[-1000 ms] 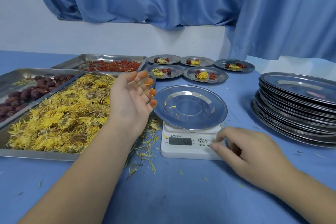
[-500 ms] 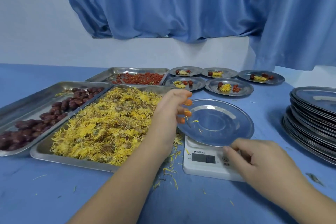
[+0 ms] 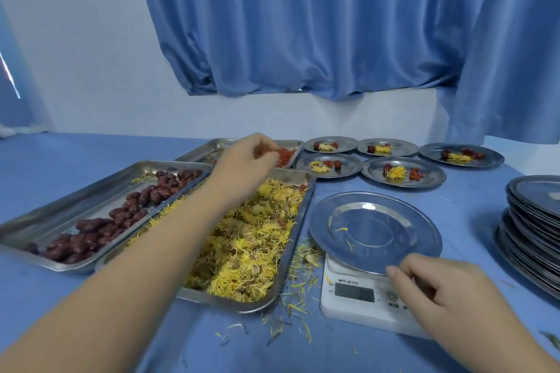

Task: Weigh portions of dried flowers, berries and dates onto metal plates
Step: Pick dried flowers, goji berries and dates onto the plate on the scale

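Observation:
An empty metal plate with a few stray petals sits on the white scale. My right hand rests over the scale's buttons, fingers loosely curled, its thumb at the plate's front rim. My left hand reaches across the tray of yellow dried flowers to the far tray of red berries, fingertips bunched in the berries. Dark red dates lie in the left tray.
Several filled plates with flowers, berries and dates stand at the back. A tall stack of empty plates is at the right edge. Loose petals litter the blue table between flower tray and scale.
My left hand has moved from beside the plate on the scale, back over the flower tray, to the berry tray. My right hand stayed at the scale. The view shifted left.

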The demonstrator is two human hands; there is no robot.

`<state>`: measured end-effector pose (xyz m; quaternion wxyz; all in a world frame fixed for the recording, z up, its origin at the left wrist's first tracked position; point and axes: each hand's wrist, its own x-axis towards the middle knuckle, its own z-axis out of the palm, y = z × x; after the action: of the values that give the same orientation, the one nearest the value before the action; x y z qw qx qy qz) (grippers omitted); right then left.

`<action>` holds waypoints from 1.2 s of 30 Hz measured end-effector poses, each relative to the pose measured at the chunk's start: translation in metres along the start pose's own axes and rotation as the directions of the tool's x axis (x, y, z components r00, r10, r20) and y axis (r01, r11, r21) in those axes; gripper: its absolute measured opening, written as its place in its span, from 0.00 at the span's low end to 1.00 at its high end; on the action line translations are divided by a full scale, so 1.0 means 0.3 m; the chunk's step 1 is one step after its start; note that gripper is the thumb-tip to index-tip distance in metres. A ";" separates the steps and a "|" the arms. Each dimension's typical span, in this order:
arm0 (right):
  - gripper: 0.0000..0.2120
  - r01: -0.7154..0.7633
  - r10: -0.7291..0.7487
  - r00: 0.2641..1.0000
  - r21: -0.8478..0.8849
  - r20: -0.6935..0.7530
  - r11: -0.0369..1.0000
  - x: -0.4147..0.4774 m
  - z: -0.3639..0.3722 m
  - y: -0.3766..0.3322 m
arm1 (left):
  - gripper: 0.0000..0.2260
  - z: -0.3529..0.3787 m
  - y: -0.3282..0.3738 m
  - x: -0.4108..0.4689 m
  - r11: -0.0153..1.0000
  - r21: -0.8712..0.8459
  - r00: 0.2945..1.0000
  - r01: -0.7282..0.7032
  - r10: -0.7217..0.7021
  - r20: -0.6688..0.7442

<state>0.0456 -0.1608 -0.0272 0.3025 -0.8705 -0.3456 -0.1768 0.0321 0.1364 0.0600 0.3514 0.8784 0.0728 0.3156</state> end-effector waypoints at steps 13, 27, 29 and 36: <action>0.17 0.096 -0.097 0.994 0.029 0.042 0.995 0.019 0.022 0.033 | 0.18 -0.116 -0.347 0.206 0.798 0.580 0.878 0.164 -0.386 0.282; 0.18 0.093 -0.097 0.994 0.071 0.048 0.993 0.018 0.005 0.019 | 0.08 -0.201 -0.182 0.202 0.902 0.400 0.932 0.162 -0.274 0.239; 0.18 0.103 -0.107 0.993 0.068 0.046 0.992 0.017 0.003 0.021 | 0.08 -0.211 -0.155 0.192 0.922 0.347 0.933 0.173 -0.266 0.242; 0.18 0.126 -0.128 0.991 0.061 0.037 0.990 0.014 0.003 0.021 | 0.11 -0.231 -0.099 0.174 0.955 0.096 0.923 0.281 -0.297 0.247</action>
<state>0.0531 -0.1616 -0.0282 0.3086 -0.8410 -0.4115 -0.1676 0.0342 0.2164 0.1049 0.3747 0.9015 0.1643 0.1410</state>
